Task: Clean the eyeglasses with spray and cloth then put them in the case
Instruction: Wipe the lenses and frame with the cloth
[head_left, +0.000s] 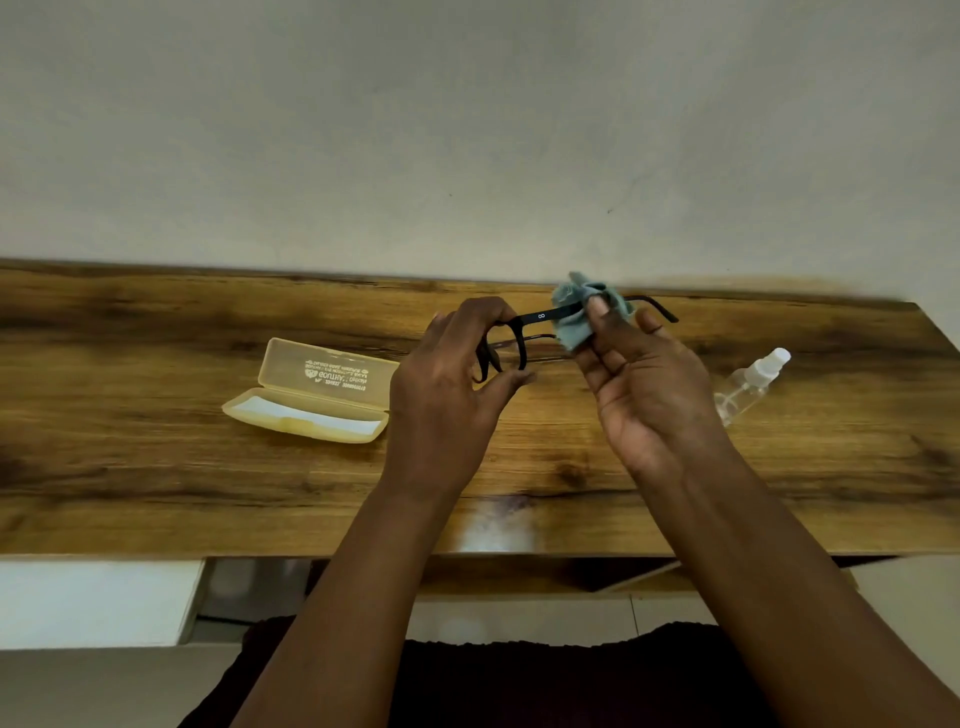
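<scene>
Black eyeglasses (524, 332) held up above the wooden surface (156, 467), between the two hands. Left hand (447, 384) fingers curled round the front frame. Right hand (644, 384) pinches a grey-green cloth (576, 317) around one temple arm. Left of the glasses, yellow case (311, 395) lies open (lid up); right of them, clear spray bottle (748, 387) on its side.

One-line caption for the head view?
Left hand holds glasses; right hand wipes an arm with cloth.
</scene>
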